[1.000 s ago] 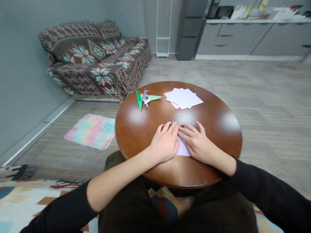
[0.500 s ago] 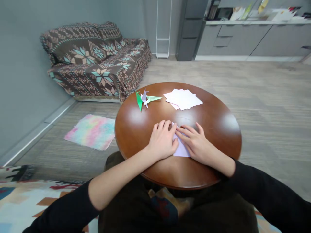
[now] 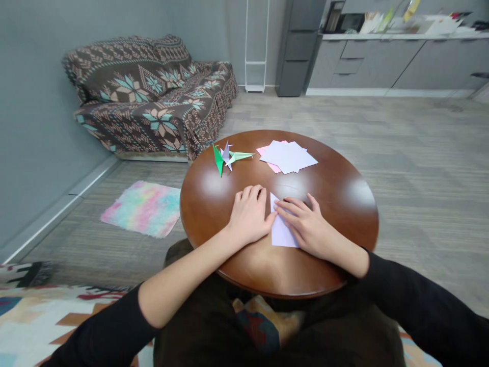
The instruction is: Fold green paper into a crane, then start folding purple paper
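A lavender sheet of origami paper (image 3: 281, 233), folded into a triangle, lies flat on the round brown table (image 3: 214, 224). My right hand (image 3: 305, 224) rests over its right part, fingers stretched out and spread, pressing it to the tabletop. Part of the paper is hidden under that hand. My left hand (image 3: 250, 214) lies on the table just left of the paper, fingers loosely bent and thumb reaching to the paper's left edge. Nothing shows in its grasp.
At the table's back left stand folded paper cranes: a green crane (image 3: 218, 160), a lavender crane (image 3: 226, 153) and a pale green crane (image 3: 239, 157). A fanned stack of paper sheets (image 3: 289, 156) lies at the back. Beyond are a covered sofa (image 3: 153, 102) and a pastel rug (image 3: 143, 208).
My left hand has slid left, off the paper, uncovering its left edge and upper tip. My right hand has stayed in place on the sheet.
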Motion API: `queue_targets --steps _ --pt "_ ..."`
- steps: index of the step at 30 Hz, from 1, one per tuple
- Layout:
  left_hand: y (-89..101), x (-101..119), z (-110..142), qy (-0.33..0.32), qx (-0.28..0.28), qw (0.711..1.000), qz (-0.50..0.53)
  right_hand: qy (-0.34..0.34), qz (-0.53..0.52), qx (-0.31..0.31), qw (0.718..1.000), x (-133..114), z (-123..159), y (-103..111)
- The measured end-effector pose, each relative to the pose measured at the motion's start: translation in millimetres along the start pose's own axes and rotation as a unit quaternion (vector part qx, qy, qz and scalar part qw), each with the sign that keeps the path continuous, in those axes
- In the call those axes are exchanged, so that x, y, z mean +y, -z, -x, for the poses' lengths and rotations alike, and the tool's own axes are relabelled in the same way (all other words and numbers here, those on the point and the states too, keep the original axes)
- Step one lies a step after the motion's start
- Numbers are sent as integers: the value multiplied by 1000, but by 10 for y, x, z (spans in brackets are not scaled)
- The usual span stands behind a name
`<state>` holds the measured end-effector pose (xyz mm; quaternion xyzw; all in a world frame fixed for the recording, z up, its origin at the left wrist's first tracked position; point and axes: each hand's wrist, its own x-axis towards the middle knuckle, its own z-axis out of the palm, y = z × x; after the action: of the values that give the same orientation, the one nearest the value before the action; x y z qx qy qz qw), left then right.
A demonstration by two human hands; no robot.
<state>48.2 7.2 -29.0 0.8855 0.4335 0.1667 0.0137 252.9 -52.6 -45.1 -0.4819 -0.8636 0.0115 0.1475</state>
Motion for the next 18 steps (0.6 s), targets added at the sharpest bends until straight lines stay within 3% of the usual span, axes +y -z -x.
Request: queue_targets --steps 7,18 --pt "7 -8 18 -70 -8 997 38 -1 1 3 1000 -25 -8 9" --pt "-6 -28 13 -64 -13 996 62 -10 -34 -9 999 -9 -16 63"
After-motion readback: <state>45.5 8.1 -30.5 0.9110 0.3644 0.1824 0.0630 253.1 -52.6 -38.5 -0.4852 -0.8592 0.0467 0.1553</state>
